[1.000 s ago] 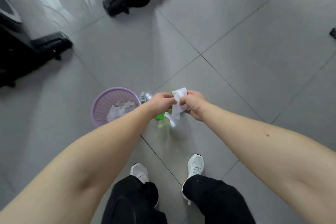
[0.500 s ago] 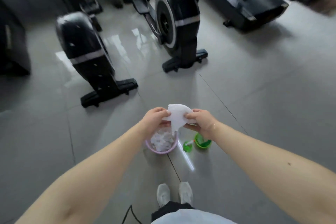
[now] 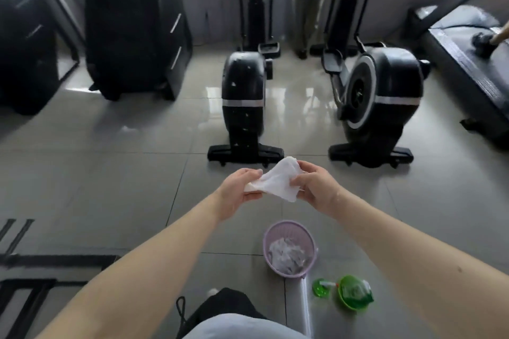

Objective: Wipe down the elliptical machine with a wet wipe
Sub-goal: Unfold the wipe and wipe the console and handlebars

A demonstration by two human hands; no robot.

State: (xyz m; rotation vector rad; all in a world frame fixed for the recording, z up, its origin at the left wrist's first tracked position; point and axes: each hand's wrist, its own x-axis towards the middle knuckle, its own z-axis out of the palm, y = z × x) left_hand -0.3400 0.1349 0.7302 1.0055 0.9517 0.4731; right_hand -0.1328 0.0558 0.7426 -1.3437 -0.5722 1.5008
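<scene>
White wipe (image 3: pixel 278 183): pinched one end with left hand (image 3: pixel 239 187), other with right hand (image 3: pixel 315 190), facing black elliptical (image 3: pixel 243 107).

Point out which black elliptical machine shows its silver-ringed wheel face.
The right-hand black elliptical machine: angled, exposing the ringed disc, while the left-hand one shows only its narrow end.

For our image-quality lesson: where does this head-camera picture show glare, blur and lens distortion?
Head view: window glare on the floor beside the elliptical machine; blur smears the edges, like the treadmill; wide-angle bending bows the forearms; the wipe is sharpest.
</scene>
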